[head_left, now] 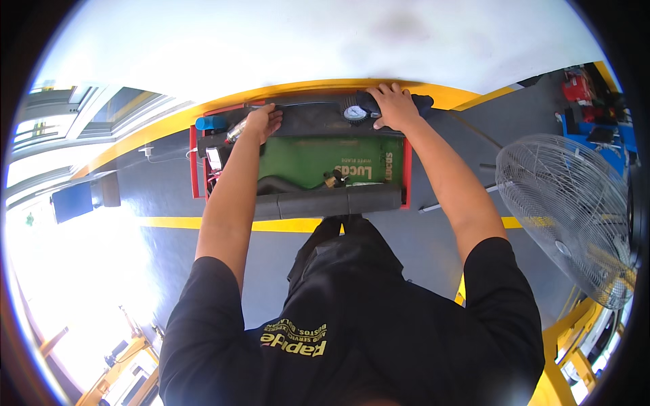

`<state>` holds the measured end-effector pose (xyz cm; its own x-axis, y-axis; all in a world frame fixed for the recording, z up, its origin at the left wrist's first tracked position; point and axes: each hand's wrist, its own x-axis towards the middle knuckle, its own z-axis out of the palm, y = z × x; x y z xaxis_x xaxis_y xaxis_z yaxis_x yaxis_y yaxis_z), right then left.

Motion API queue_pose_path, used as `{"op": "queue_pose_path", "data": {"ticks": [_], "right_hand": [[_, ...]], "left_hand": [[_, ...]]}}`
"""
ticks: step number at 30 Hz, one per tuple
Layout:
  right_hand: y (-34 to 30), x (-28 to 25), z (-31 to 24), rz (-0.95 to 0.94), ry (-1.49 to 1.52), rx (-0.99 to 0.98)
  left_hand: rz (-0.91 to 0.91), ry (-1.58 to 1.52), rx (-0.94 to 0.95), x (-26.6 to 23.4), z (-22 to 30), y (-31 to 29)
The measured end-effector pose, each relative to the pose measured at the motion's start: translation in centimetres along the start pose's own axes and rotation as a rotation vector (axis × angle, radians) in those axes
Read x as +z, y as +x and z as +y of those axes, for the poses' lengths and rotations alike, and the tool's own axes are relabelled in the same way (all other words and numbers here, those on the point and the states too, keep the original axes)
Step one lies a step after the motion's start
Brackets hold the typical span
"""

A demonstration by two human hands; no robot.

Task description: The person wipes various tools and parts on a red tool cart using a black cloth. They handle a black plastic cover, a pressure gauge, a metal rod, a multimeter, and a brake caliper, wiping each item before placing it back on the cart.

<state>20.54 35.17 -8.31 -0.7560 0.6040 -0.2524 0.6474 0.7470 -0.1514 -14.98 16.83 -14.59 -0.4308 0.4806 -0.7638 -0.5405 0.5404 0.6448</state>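
My left hand (264, 123) is over the far left part of a red cart's dark tray top (305, 123), its fingers curled. Its fingertips are near a thin dark rod (301, 105) along the back edge; whether they pinch anything is too small to make out. My right hand (395, 107) lies across a black bundle (422, 103) at the far right, fingers over its far side and thumb at the near side. Left of that hand sits a round white-faced dial gauge (355, 114). Close to my left hand are a silvery cylinder (237, 130) and a blue cylindrical object (211, 122).
A green panel (298, 159) and a padded black near edge (305, 204) belong to the red-framed cart. Brass-coloured fittings (335, 179) and a black hose (277, 184) lie inside. A large wire-caged fan (565, 216) stands right. A white surface with a yellow edge (298, 86) is beyond.
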Motion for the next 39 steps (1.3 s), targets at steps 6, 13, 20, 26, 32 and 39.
{"op": "queue_pose_path", "data": {"ticks": [6,13,20,26,32,39], "right_hand": [[-0.3,-1.1,0.3,-0.048,-0.02,0.015],[-1.1,-0.5,-0.8,0.026,-0.063,0.068],[-1.7,-0.4,-2.3,0.05,-0.1,0.125],[-2.4,0.6,-2.5,0.081,-0.107,0.176],[-2.9,0.5,-2.8,0.098,-0.107,0.214],[-8.2,-2.1,-6.4,0.434,0.171,0.202]], "left_hand": [[-0.028,-0.041,0.019,0.1,0.5,-1.8],[-0.113,-0.081,0.013,1.6,0.3,-5.1],[-0.191,-0.065,0.004,0.7,-0.9,-5.4],[-0.232,-0.081,0.006,1.2,-1.7,-5.8],[-0.238,-0.038,0.017,-0.4,-2.3,-6.5],[-0.461,0.602,0.383,-4.6,-5.4,-18.3]]}}
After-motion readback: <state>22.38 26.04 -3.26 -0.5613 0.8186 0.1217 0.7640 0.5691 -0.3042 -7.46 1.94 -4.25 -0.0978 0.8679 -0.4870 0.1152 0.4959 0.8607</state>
